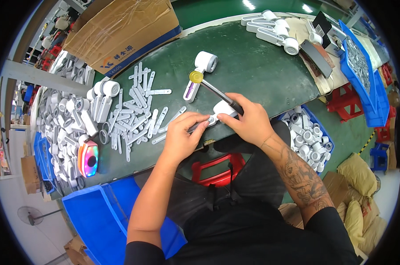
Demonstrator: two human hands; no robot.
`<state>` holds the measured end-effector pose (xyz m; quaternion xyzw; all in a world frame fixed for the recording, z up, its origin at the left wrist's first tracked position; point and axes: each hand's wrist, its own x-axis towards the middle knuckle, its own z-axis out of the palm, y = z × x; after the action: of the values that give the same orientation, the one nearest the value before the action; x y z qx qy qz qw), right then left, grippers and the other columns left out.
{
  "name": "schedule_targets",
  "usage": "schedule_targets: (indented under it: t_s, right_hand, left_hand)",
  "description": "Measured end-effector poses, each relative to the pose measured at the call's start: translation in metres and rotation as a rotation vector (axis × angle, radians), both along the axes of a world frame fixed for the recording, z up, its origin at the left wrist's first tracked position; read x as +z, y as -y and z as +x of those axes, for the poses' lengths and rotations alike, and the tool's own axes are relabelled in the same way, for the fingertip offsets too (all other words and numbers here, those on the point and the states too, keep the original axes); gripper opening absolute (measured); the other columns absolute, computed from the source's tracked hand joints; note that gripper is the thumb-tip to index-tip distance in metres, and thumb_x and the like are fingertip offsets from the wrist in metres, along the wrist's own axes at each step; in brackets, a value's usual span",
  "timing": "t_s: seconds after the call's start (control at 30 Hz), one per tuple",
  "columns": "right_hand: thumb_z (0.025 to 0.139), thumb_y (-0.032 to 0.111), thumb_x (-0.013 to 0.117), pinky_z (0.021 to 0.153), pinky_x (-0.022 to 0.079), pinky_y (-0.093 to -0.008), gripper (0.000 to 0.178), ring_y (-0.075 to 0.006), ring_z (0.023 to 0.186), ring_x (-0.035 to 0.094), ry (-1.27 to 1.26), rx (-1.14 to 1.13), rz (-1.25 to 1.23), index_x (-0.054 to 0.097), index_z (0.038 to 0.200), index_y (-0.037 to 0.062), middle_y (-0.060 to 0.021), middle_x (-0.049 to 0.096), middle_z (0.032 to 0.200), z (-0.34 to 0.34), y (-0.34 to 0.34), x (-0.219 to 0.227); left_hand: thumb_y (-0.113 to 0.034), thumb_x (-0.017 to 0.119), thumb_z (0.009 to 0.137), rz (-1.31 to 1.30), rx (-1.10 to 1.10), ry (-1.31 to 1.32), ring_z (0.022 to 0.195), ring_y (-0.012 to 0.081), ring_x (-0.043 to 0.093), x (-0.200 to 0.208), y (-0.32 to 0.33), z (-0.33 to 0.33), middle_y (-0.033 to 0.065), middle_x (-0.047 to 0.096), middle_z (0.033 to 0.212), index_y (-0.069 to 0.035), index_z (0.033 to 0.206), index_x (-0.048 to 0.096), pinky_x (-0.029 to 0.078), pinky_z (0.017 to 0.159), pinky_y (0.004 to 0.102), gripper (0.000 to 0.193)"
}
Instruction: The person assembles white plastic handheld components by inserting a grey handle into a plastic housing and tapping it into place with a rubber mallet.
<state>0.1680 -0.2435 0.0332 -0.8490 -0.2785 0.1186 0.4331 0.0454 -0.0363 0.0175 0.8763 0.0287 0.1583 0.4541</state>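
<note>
My right hand (251, 120) is closed around the dark handle of a hammer (217, 92), whose round yellow head points away to the far left. The thumb of that same hand also presses against a white round-headed housing (222, 107), shaped like a small handheld fan. My left hand (182, 131) pinches the handle end of this housing between thumb and fingers, near the table's front edge. Just beyond the hammer head lies another white housing (205, 62), its handle open and showing a purple strip inside (191, 90).
Loose grey-white handle strips (136, 115) lie left of my hands, beside heaped white housings (67, 123) and a glowing multicoloured speaker-like device (88, 159). A cardboard box (120, 35) stands at the back left. Blue bins hold round parts (308, 143) and small metal pieces (357, 62) at right.
</note>
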Motion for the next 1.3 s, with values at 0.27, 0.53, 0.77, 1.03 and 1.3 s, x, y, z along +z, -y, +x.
schedule_targets:
  t_s: [0.27,0.53,0.77,1.03,1.3]
  right_hand:
    - [0.111,0.012,0.063,0.085,0.058,-0.0466,0.035,-0.0440,0.097,0.075,-0.120,0.131,-0.076,0.065,0.146,0.0076,-0.0230,0.076,0.105,-0.042,0.066,0.040]
    - [0.111,0.012,0.063,0.082,0.059,-0.0434,0.042,-0.0407,0.087,0.073,-0.032,0.148,-0.189,0.062,0.153,0.0082,-0.0228,0.074,0.099,-0.049,0.074,0.033]
    - [0.111,0.016,0.065,0.076,0.057,-0.0449,0.044,-0.0406,0.081,0.071,-0.050,0.115,-0.194,0.062,0.155,0.0120,-0.0226,0.072,0.092,-0.053,0.069,0.029]
    - [0.109,0.009,0.066,0.081,0.060,-0.0393,0.043,-0.0398,0.090,0.074,0.213,0.124,0.182,0.065,0.152,0.0090,-0.0229,0.077,0.114,-0.060,0.056,0.067]
    - [0.110,0.021,0.064,0.074,0.061,-0.0508,0.042,-0.0407,0.086,0.076,0.139,0.246,-0.136,0.064,0.151,0.0164,-0.0173,0.078,0.100,-0.067,0.051,0.040]
  left_hand:
    - [-0.008,0.086,0.092,-0.005,0.065,0.077,0.095,0.0314,0.080,-0.013,0.000,-0.001,0.0142,0.083,0.103,-0.001,0.102,0.082,0.061,0.084,0.0381,0.013]
    - [-0.007,0.085,0.092,-0.044,0.080,0.057,0.096,0.0323,0.079,-0.014,-0.001,-0.002,0.0147,0.083,0.103,0.000,0.100,0.081,0.061,0.085,0.0392,0.011]
    - [-0.011,0.086,0.092,-0.073,0.071,0.058,0.098,0.0324,0.078,-0.014,-0.002,0.000,0.0148,0.082,0.104,-0.002,0.101,0.081,0.060,0.086,0.0405,0.014]
    - [-0.025,0.093,0.086,0.247,0.113,0.020,0.095,0.0312,0.075,0.003,-0.028,-0.030,0.0116,0.079,0.105,-0.005,0.113,0.081,0.060,0.081,0.0388,0.035]
    - [-0.019,0.093,0.087,0.157,0.064,-0.140,0.070,0.0242,0.069,0.001,-0.031,-0.032,0.0106,0.075,0.094,-0.003,0.111,0.080,0.055,0.065,0.0357,0.032]
